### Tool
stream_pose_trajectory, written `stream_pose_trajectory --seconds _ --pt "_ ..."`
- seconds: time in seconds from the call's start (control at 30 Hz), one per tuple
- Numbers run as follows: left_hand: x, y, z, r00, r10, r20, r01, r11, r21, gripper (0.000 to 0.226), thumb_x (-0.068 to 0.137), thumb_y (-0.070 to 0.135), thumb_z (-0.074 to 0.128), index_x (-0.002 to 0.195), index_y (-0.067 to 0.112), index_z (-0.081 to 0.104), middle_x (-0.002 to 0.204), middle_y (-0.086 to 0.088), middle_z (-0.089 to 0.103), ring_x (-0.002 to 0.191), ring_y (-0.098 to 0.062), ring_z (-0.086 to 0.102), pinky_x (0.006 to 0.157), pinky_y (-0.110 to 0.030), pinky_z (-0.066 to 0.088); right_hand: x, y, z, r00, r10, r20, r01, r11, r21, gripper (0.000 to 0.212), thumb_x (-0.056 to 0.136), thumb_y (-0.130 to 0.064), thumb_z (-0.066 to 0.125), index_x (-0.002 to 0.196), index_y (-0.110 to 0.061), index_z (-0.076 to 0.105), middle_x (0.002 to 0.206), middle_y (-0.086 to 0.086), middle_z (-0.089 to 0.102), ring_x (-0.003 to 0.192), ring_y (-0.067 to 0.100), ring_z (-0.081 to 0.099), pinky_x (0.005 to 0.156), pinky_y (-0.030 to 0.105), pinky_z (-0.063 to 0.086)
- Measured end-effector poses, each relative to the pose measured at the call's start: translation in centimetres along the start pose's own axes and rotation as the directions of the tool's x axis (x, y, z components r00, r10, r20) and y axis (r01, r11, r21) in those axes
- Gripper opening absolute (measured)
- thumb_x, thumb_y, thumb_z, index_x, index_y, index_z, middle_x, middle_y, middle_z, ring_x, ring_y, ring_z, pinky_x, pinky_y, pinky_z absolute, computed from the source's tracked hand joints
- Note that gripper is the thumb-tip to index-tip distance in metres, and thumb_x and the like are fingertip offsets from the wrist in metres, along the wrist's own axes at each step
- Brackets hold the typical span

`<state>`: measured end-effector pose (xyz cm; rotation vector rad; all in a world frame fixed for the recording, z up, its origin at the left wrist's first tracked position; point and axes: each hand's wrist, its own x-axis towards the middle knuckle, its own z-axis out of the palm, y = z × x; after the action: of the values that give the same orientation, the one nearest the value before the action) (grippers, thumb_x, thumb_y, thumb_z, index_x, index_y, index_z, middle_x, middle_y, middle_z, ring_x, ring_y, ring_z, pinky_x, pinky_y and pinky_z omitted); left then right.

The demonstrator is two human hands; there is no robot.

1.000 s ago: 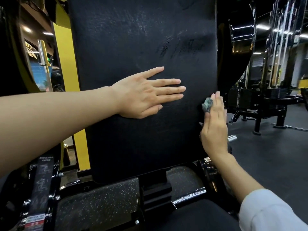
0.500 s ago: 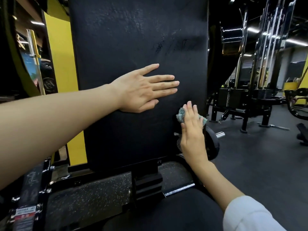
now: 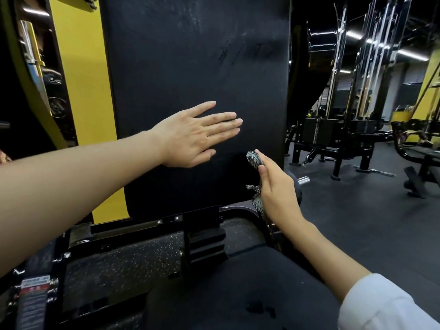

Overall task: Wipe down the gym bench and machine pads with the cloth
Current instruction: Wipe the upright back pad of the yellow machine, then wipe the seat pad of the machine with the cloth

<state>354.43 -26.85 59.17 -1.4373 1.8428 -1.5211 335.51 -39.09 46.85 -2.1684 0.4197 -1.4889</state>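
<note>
Wiping of the upright back pad (image 3: 190,55), at its lower right part. The left hand (image 3: 190,136) lay flat on the pad's middle, fingers straight and holding nothing, apparently steadying it. The right hand (image 3: 276,186) gripped the bunched cloth (image 3: 253,159) near the pad's lower right edge; whether the cloth touched the pad could not be told. Judged step: the pad's wipe, under way. The next move likely called for pressing the cloth to the pad and sweeping across, then treating the seat (image 3: 238,294) below the pad. No container was in view
</note>
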Motion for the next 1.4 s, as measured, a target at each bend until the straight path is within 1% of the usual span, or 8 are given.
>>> stream_pose_trajectory --seconds 0.2,0.4,0.5,0.63,0.73,0.83,1.13,1.4 --pt "-4.1 4.8 0.5 0.999 0.049 0.022 -0.046 0.99 -0.134 0.063 0.095 0.037 0.028 0.153 0.014 0.033 0.161 -0.004 0.025 0.15 -0.022 0.02 0.12 -0.048 0.011 -1.8 -1.0 -0.6 0.997 -0.018 0.078 0.019 1.0 -0.009 0.034 0.107 -0.019 0.036 0.131 -0.01 0.059 0.12 -0.002 0.066 0.113 0.003 0.058 0.095 0.007 0.037" --pt "-9.1 11.8 -0.2 0.991 -0.098 0.089 0.128 0.888 -0.442 0.059 0.093 0.037 0.035 0.148 0.018 0.045 0.156 -0.001 0.039 0.145 -0.017 0.033 0.119 -0.038 0.015 -4.1 -2.9 -1.6 0.974 0.015 0.227 -0.03 0.998 0.061 0.028 0.107 -0.016 0.038 0.121 -0.023 0.061 0.108 -0.016 0.066 0.102 -0.011 0.058 0.085 0.004 0.037" --pt "-9.9 14.5 -2.2 0.952 -0.284 0.116 0.282 0.656 -0.701 0.059 0.095 0.038 0.037 0.151 0.021 0.038 0.158 0.008 0.034 0.145 -0.005 0.03 0.12 -0.023 0.013 -5.1 -3.8 -1.7 0.946 0.049 0.321 -0.087 0.991 0.104 0.03 0.107 -0.021 0.037 0.125 -0.024 0.061 0.11 -0.014 0.069 0.103 -0.004 0.061 0.087 0.007 0.039" --pt "-10.0 16.9 -4.7 0.804 -0.483 0.348 0.456 0.123 -0.882 0.07 0.096 0.046 0.055 0.155 0.039 0.017 0.152 0.033 0.02 0.137 0.018 0.022 0.11 -0.004 0.019 -6.5 -5.0 -1.1 0.894 0.055 0.445 -0.171 0.959 0.225 0.031 0.107 -0.029 0.035 0.124 -0.026 0.061 0.109 -0.008 0.07 0.106 0.007 0.065 0.093 0.025 0.049" --pt "-10.2 18.7 -5.8 0.741 -0.487 0.463 0.415 -0.209 -0.885 0.064 0.09 0.046 0.063 0.147 0.042 0.035 0.141 0.031 0.045 0.125 0.016 0.045 0.106 -0.011 0.035 -7.6 -6.0 -0.4 0.863 0.097 0.495 -0.305 0.882 0.359 0.031 0.105 -0.024 0.035 0.12 -0.02 0.062 0.109 -0.001 0.07 0.103 0.009 0.065 0.09 0.024 0.05" --pt "-10.7 19.8 -6.5 0.656 -0.544 0.523 0.363 -0.379 -0.851 0.028 0.091 0.029 0.067 0.118 0.033 0.064 0.111 0.02 0.071 0.104 0.003 0.065 0.097 -0.031 0.052 -8.6 -6.7 0.3 0.826 0.142 0.545 -0.416 0.806 0.421 0.033 0.103 -0.027 0.037 0.121 -0.018 0.062 0.111 -0.001 0.071 0.108 0.013 0.065 0.095 0.028 0.051" --pt "-13.2 19.9 -6.1 0.601 -0.554 0.577 0.343 -0.473 -0.811 0.008 0.091 0.021 0.068 0.096 0.026 0.072 0.091 0.013 0.075 0.087 -0.003 0.07 0.081 -0.027 0.055 -9.8 -6.5 1.5 0.632 0.292 0.717 -0.721 0.56 0.407 0.048 0.088 -0.037 0.054 0.12 -0.001 0.062 0.108 0.015 0.071 0.1 0.022 0.069 0.09 0.033 0.056" --pt "-14.2 18.4 -3.8 0.637 -0.564 0.525 0.379 -0.364 -0.851 0.008 0.092 0.024 0.067 0.095 0.031 0.07 0.092 0.02 0.07 0.091 0.001 0.065 0.076 -0.011 0.044 -7.5 -4.5 2.0 0.651 0.309 0.694 -0.527 0.841 0.12 0.01 0.086 -0.006 0.072 0.095 -0.011 0.072 0.084 -0.001 0.073 0.079 0.01 0.069 0.071 0.023 0.054"
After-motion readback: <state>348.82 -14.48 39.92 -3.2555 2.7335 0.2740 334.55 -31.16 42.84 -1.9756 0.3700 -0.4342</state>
